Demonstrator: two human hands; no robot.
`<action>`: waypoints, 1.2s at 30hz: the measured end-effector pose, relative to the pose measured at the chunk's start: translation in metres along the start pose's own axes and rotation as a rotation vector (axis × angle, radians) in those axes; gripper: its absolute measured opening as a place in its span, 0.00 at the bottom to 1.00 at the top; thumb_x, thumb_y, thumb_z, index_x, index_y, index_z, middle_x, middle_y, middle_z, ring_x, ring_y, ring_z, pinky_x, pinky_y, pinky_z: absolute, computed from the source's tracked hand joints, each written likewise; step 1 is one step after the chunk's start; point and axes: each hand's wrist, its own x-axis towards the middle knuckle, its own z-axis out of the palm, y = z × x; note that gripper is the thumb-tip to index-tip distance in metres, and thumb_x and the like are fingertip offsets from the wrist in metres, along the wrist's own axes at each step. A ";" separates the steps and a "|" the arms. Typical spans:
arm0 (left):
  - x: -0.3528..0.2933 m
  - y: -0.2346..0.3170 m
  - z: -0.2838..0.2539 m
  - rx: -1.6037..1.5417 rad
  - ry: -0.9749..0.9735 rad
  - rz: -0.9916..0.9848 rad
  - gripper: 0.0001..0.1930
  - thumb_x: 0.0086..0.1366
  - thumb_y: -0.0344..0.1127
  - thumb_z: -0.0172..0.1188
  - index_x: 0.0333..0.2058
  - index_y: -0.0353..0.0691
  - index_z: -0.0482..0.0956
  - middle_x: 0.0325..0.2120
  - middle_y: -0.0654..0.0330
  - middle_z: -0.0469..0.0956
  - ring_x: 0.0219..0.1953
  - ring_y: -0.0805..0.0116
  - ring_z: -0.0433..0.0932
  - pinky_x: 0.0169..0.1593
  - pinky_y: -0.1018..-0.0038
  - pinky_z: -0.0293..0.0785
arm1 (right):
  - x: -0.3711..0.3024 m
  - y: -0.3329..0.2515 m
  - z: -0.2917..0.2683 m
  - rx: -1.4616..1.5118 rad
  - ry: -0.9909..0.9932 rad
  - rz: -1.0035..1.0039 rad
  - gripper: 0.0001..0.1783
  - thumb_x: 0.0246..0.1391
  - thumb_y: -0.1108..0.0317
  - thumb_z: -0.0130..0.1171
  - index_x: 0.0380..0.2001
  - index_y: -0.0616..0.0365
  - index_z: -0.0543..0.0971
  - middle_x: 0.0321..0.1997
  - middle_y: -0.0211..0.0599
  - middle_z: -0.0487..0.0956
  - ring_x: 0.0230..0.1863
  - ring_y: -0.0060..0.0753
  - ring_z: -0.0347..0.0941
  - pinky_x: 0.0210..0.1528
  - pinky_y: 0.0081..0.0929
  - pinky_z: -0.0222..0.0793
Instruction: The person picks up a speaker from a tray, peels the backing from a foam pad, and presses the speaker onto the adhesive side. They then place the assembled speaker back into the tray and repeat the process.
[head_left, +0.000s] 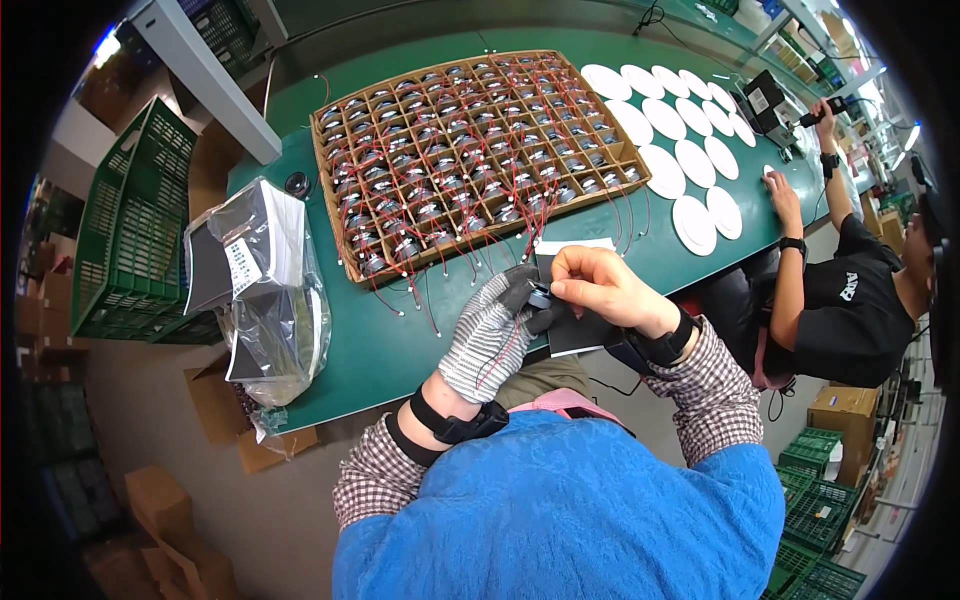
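Observation:
In front of my body, my left hand (497, 332), in a grey striped glove with dark fingertips, grips a small round speaker (540, 296). Thin red and dark wires trail from it across the glove. My bare right hand (606, 288) has thumb and forefinger pinched together at the speaker's edge; whether a small piece sits between them is hidden. Beneath both hands lies a dark sheet with white edges (580, 338). Just beyond, a divided cardboard box (592, 206) holds many similar speakers in its cells, their red wires hanging over the sides.
Rows of white discs (694, 224) cover the green table (380, 350) to the right. A plastic-wrapped stack of sheets (275, 245) and a round black part (298, 185) sit left. A co-worker (850, 310) works at the right near a black device (768, 105). Green crates (140, 230) stand far left.

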 end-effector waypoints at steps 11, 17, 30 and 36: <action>0.002 0.001 -0.008 -0.043 -0.009 -0.032 0.11 0.62 0.32 0.51 0.42 0.34 0.70 0.35 0.57 0.71 0.37 0.69 0.72 0.43 0.70 0.75 | 0.003 0.000 0.000 -0.048 -0.013 0.019 0.06 0.51 0.68 0.53 0.26 0.58 0.70 0.21 0.21 0.67 0.21 0.11 0.61 0.21 0.12 0.59; 0.003 0.003 -0.008 -0.057 0.053 -0.084 0.13 0.60 0.33 0.55 0.42 0.33 0.70 0.35 0.59 0.71 0.36 0.70 0.73 0.41 0.73 0.75 | 0.003 -0.004 0.004 -0.161 0.018 0.014 0.08 0.51 0.68 0.54 0.24 0.61 0.71 0.21 0.23 0.69 0.21 0.15 0.62 0.23 0.15 0.60; -0.008 0.011 0.004 0.209 0.111 0.156 0.21 0.55 0.28 0.60 0.47 0.33 0.66 0.34 0.58 0.72 0.34 0.70 0.74 0.39 0.76 0.75 | -0.005 -0.028 0.005 0.114 0.231 -0.066 0.02 0.50 0.75 0.53 0.28 0.62 0.73 0.25 0.26 0.70 0.25 0.14 0.62 0.28 0.14 0.60; -0.010 0.017 -0.003 0.458 0.157 0.480 0.20 0.55 0.27 0.59 0.47 0.33 0.66 0.34 0.58 0.73 0.35 0.70 0.74 0.40 0.76 0.74 | -0.013 -0.018 -0.016 0.013 0.391 -0.213 0.05 0.48 0.73 0.57 0.22 0.60 0.72 0.21 0.25 0.70 0.23 0.15 0.65 0.25 0.16 0.60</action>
